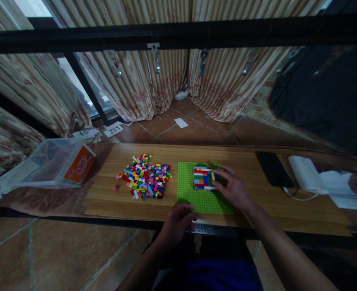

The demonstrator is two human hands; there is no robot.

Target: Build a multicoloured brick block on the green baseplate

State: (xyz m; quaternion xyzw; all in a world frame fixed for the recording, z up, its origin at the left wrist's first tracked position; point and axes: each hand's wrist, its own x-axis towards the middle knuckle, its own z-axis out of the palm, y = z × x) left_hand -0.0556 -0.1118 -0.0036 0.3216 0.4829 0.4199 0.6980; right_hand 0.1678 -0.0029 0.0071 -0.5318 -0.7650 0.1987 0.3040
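On the green studded baseplate stands a block of multicoloured toy bricks laid in rows. My right hand reaches over its right side, with the thumb and fingertips closed about a small yellow brick at the block's right part. Close to the baseplate's front edge rests my left hand, its fingers loosely bent and the thumb apart from them. Nothing shows in it. A spread pile of loose bricks in many colours lies left of the baseplate.
A clear plastic box with an orange label lies at the table's left end. On the right are a black phone, a white power bank with a cable, and white paper. A dark metal rail crosses beyond the wooden table.
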